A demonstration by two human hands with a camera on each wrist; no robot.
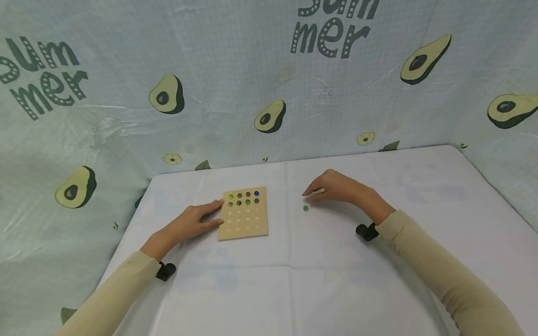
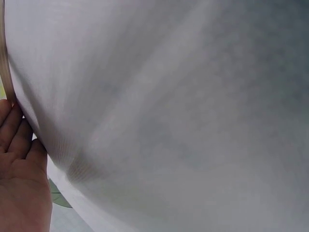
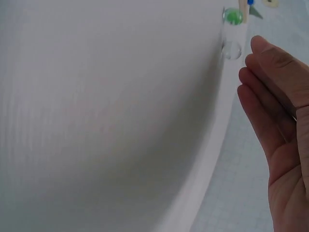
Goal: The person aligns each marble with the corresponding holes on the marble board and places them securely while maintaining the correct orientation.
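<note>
A square wooden board [image 1: 243,228] with rows of small round hollows lies on the table. Glass marbles [image 1: 239,202] in green, amber and blue fill its two far rows. My left hand [image 1: 187,226] rests at the board's left edge, its straight forefinger and thumb touching it. To the right of the board, a green marble [image 1: 306,208] sits on the cloth. Beside it in the right wrist view is a clear marble [image 3: 232,50]. My right hand [image 1: 334,186] hovers just by these two, fingers loosely bent, thumb and fingertips apart with nothing between them.
A white cloth [image 1: 252,289] with fold creases covers the table. Behind it hangs a pale curtain [image 1: 222,93] printed with avocados and lettering. Each wrist wears a small black camera, such as the one under the right sleeve [image 1: 403,233].
</note>
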